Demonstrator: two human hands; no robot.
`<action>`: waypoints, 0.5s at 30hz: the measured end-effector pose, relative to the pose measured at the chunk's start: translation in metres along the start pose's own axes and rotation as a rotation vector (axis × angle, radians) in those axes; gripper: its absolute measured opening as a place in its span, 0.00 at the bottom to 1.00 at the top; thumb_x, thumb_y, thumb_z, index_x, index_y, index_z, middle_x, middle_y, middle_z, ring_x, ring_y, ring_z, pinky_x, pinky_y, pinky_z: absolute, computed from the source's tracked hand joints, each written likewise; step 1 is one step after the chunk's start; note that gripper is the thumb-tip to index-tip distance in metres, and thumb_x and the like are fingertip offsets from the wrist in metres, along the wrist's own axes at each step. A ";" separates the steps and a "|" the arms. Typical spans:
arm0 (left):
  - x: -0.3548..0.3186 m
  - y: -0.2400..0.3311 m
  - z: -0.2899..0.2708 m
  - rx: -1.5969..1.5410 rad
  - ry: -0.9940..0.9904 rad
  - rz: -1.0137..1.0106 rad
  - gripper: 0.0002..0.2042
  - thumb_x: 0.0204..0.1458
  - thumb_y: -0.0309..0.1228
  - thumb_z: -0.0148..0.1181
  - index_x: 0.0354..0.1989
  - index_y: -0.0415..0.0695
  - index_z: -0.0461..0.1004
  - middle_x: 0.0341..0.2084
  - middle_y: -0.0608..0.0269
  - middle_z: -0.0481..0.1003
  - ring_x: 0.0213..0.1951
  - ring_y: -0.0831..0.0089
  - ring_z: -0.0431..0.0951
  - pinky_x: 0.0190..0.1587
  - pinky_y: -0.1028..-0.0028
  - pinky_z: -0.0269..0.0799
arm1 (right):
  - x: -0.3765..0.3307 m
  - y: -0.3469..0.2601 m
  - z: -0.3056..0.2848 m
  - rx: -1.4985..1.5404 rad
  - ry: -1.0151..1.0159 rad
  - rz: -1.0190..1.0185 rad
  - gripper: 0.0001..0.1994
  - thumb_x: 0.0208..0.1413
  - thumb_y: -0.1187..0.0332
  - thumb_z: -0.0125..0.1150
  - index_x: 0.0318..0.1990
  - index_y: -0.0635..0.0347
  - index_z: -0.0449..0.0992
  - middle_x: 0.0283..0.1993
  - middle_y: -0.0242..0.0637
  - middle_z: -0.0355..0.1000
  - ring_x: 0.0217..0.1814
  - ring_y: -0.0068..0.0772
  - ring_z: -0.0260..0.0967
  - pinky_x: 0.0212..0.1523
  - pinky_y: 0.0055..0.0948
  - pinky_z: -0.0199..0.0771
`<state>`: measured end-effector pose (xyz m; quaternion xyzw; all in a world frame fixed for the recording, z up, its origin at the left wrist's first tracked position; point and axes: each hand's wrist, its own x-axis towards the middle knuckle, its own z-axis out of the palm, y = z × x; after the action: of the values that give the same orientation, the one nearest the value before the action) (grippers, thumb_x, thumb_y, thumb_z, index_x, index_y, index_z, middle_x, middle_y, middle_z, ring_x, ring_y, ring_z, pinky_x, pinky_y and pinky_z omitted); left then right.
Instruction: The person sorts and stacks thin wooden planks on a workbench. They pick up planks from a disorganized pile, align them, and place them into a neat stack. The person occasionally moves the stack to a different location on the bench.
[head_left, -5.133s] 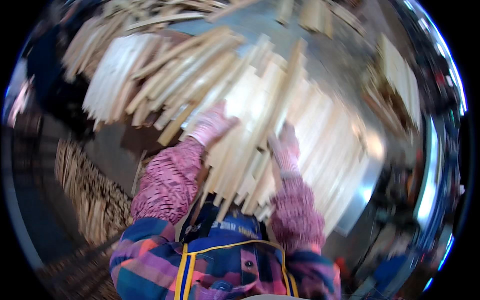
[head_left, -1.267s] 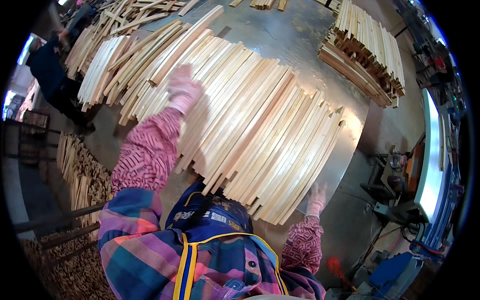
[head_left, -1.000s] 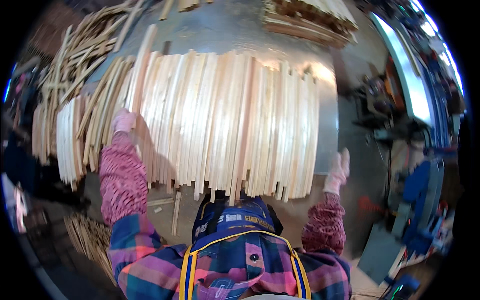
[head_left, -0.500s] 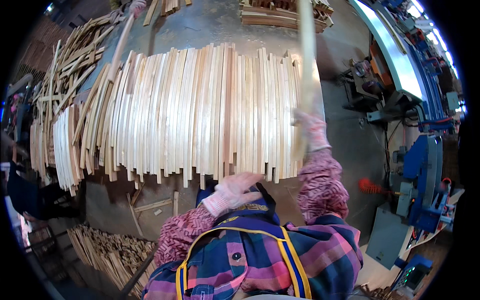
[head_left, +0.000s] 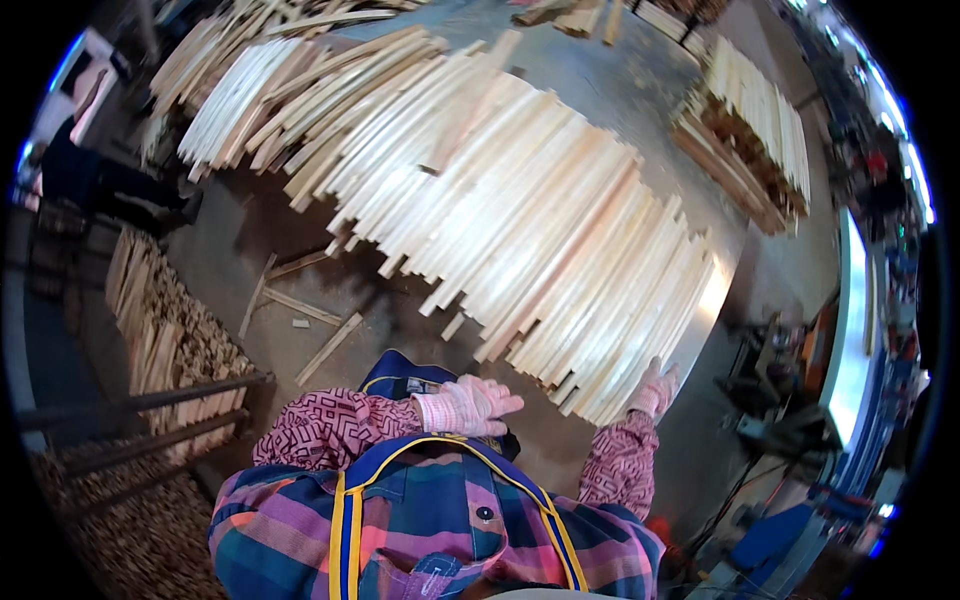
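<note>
A wide row of pale wooden strips (head_left: 500, 200) lies side by side on a table with a shiny top. My right hand (head_left: 654, 388), in a pale knitted glove, is at the near right corner of the row, touching or just above the last strips. Its fingers point away from me and look apart, with no lifted strip in them. My left hand (head_left: 468, 406), gloved too, hovers before my waist, fingers stretched out and holding nothing. One loose strip (head_left: 468, 110) lies on top of the row, towards its far left.
Stacked strips (head_left: 755, 120) stand at the far right. Beyond the table's right side are machines (head_left: 800, 380). A rack of upright wood pieces (head_left: 180, 330) is at the left, with scrap pieces (head_left: 300, 305) on the floor. Another person (head_left: 100, 180) stands far left.
The view has swung, so the row now slants. My right hand came down from a raised, blurred strip to the row's near right corner. The hand seen at the far left is gone.
</note>
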<state>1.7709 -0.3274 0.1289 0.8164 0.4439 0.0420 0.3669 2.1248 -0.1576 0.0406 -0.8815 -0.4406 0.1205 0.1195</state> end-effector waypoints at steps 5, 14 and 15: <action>-0.075 -0.050 -0.022 -0.081 -0.022 -0.277 0.27 0.53 0.49 0.56 0.59 0.48 0.68 0.46 0.54 0.74 0.50 0.56 0.74 0.50 0.59 0.71 | -0.093 -0.152 -0.004 0.595 -0.108 -0.307 0.27 0.56 0.63 0.59 0.63 0.64 0.66 0.60 0.52 0.66 0.59 0.50 0.66 0.60 0.38 0.66; -0.353 -0.171 0.001 -0.321 0.240 -0.945 0.32 0.53 0.53 0.55 0.65 0.50 0.64 0.60 0.50 0.67 0.61 0.53 0.67 0.62 0.57 0.63 | -0.332 -0.393 0.116 1.001 -0.699 -0.674 0.24 0.61 0.68 0.62 0.63 0.62 0.68 0.60 0.43 0.70 0.58 0.32 0.69 0.55 0.27 0.71; -0.387 -0.185 0.017 -0.317 0.281 -1.003 0.33 0.53 0.52 0.55 0.66 0.50 0.63 0.62 0.49 0.66 0.63 0.53 0.66 0.63 0.57 0.62 | -0.351 -0.402 0.144 0.830 -0.618 -0.916 0.22 0.61 0.68 0.61 0.62 0.61 0.69 0.59 0.42 0.72 0.59 0.30 0.68 0.58 0.27 0.70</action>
<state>1.4163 -0.5669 0.0977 0.4258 0.8119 0.0367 0.3976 1.5735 -0.1910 0.0703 -0.4130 -0.6998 0.4624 0.3548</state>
